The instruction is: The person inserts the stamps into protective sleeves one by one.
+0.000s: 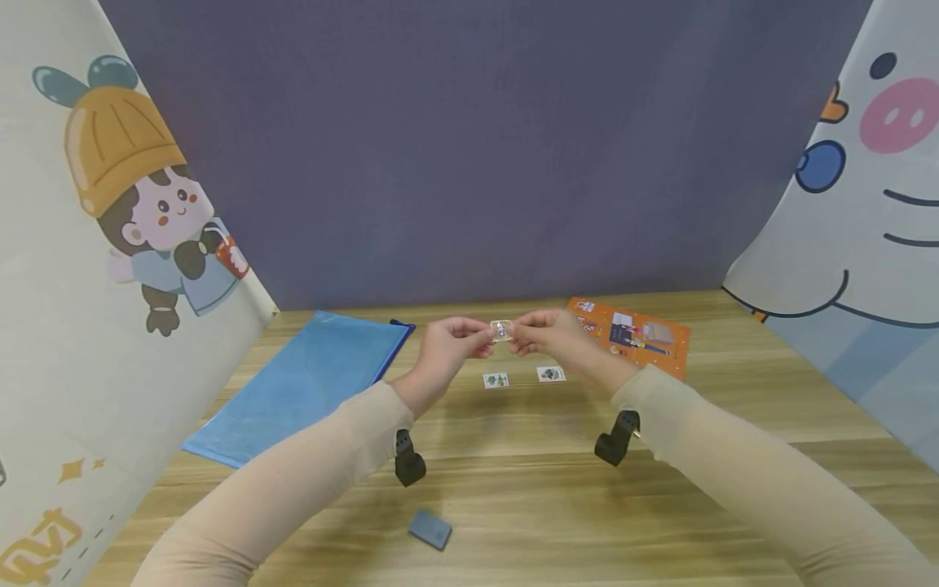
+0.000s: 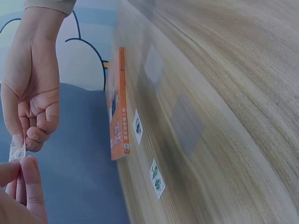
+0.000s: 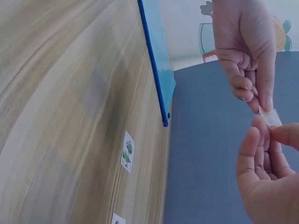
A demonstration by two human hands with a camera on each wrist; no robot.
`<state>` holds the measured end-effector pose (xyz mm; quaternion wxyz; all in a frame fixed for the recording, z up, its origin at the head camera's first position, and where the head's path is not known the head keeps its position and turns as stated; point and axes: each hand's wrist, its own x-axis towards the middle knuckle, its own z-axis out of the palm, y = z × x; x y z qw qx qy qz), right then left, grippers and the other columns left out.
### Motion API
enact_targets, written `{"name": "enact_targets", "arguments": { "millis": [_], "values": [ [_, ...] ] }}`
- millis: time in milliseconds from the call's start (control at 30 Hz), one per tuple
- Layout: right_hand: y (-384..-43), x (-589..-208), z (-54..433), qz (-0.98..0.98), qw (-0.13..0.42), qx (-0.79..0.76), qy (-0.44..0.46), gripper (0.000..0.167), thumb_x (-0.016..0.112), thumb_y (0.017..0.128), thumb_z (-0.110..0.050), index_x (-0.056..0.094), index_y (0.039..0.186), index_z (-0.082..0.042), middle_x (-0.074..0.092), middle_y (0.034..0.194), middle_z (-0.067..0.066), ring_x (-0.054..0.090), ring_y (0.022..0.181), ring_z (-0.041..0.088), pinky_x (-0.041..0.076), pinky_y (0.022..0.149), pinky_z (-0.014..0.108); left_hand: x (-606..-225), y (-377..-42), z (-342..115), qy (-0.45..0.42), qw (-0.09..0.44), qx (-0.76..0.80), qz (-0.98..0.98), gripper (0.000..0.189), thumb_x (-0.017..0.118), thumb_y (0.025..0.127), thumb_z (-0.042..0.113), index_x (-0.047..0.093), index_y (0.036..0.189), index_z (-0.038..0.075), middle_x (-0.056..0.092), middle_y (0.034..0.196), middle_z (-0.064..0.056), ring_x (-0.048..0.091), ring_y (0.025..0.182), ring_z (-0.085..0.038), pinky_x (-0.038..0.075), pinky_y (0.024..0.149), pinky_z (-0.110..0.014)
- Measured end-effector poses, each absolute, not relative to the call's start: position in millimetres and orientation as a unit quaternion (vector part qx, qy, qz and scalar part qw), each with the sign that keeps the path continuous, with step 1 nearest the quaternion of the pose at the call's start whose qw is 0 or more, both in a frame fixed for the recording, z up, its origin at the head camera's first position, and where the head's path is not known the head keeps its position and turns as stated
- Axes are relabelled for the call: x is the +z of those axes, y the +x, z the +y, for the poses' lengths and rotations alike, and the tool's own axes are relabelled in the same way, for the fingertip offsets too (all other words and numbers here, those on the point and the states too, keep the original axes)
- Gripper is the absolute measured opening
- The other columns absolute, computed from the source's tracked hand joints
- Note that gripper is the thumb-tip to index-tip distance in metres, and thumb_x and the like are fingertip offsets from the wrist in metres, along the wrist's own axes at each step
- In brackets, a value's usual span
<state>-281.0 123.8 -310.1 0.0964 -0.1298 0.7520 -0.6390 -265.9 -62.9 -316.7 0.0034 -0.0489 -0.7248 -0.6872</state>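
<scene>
My left hand point(image 1: 456, 342) and right hand point(image 1: 556, 336) are raised over the far part of the table, fingertips close together. Between them is a small clear plastic sleeve point(image 1: 502, 330) with a stamp-like picture in it, each hand pinching one side between thumb and fingers. The right wrist view shows the sleeve point(image 3: 271, 117) as shiny and see-through. Below the hands, two small white-edged stamps lie flat and apart on the wooden table. The left stamp point(image 1: 495, 381) bears green plants, and the right stamp point(image 1: 551, 374) has a darker picture.
A blue zip folder point(image 1: 293, 391) lies at the left. An orange book point(image 1: 638, 338) is at the back right, partly behind my right arm. Near the front lies a small grey-blue block point(image 1: 429, 529). A dark backdrop point(image 1: 469, 163) rises behind the table point(image 1: 528, 505), with printed panels on both sides.
</scene>
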Motion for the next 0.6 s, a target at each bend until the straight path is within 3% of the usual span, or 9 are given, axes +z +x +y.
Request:
{"name": "enact_targets", "arguments": {
  "millis": [367,600],
  "values": [
    [-279.7,-309.7,125.0,0.739,0.108,-0.655,-0.118,0.031,0.059,0.095,-0.006,0.055,0.118,0.014,0.068,0.087,0.003,0.065,0.079,0.012,0.058,0.081,0.025,-316.1,-264.1,-61.6,-0.038,-0.001,-0.689,-0.724,0.015,0.071,0.088,0.008,0.069,0.098,-0.003,0.072,0.085,-0.012,0.067,0.065,-0.010,0.061,0.079,-0.035],
    [-280.9,-310.9,125.7,0.737,0.112,-0.657,-0.113,0.030,0.058,0.096,-0.006,0.055,0.119,0.014,0.068,0.090,0.006,0.065,0.080,0.012,0.058,0.081,0.024,-315.6,-264.6,-60.8,-0.034,-0.009,-0.690,-0.723,0.016,0.072,0.087,0.008,0.069,0.099,-0.003,0.072,0.087,-0.013,0.068,0.066,-0.010,0.061,0.076,-0.031]
  ]
}}
